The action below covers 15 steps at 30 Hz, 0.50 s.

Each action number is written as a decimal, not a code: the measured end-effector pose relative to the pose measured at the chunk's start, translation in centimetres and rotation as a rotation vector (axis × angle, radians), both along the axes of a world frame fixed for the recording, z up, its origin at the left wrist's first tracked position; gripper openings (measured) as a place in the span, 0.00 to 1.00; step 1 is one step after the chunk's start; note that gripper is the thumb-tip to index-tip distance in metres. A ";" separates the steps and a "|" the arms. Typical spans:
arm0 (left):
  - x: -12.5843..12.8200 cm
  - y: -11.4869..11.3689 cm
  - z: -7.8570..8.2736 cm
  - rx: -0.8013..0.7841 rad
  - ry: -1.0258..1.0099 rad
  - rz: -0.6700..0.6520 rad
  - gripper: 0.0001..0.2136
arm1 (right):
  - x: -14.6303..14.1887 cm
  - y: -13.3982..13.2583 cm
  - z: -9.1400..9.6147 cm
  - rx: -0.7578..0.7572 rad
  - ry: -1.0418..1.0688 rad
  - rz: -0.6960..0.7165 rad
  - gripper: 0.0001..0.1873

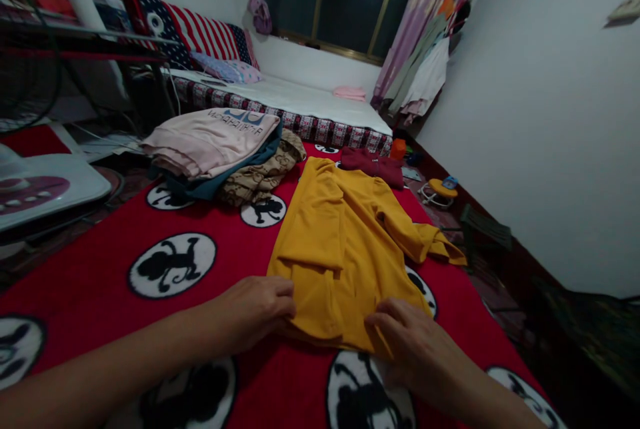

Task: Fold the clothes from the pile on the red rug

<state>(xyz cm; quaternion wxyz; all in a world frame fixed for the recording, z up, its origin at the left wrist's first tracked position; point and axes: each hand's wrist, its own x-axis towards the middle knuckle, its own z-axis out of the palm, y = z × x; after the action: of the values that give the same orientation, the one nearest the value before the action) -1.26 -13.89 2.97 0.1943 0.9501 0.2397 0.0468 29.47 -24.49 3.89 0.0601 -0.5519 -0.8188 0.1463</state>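
Observation:
A yellow long-sleeved top (360,236) lies spread on a red blanket (240,256) with round black-and-white figures. Its left sleeve is folded over the body, while the other sleeve reaches out to the right. My left hand (265,309) is closed on the top's lower left edge; the fingertips are partly hidden. At the lower right of the hem, my right hand (403,332) pinches the cloth between thumb and fingers.
Folded clothes (215,142) are piled at the far left of the blanket. A folded maroon garment (373,166) lies just beyond the yellow top. Behind stands a bed (300,96) below a window. A yellow-seated stool (443,188) is on the right.

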 end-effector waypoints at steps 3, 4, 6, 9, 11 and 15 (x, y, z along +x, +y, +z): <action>-0.1 0.0 1.1 -0.020 0.032 -0.004 0.09 | 0.3 -0.9 -1.3 -0.036 -0.020 -0.062 0.06; -0.3 -0.1 1.5 -0.032 0.037 -0.003 0.09 | 0.4 -1.1 -1.4 -0.055 -0.011 -0.066 0.09; -0.8 -0.2 2.2 -0.064 0.061 -0.003 0.09 | 0.7 -1.4 -1.4 -0.081 0.019 -0.078 0.12; -1.1 -0.2 3.4 -0.092 0.109 -0.008 0.08 | 2.0 -1.3 -0.9 -0.051 0.115 -0.158 0.10; -0.6 -0.1 4.6 -0.102 0.157 -0.015 0.05 | 3.9 -0.4 -0.4 0.025 0.193 -0.265 0.08; 2.7 1.3 6.5 -0.009 0.125 0.065 0.13 | 9.3 3.0 0.1 0.299 0.195 -0.520 0.09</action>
<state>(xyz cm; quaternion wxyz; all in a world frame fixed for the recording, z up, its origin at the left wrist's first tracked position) 1.44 -12.62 9.44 0.1814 0.9420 0.2823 -0.0072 38.79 -21.45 4.00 0.2541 -0.7114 -0.6528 0.0562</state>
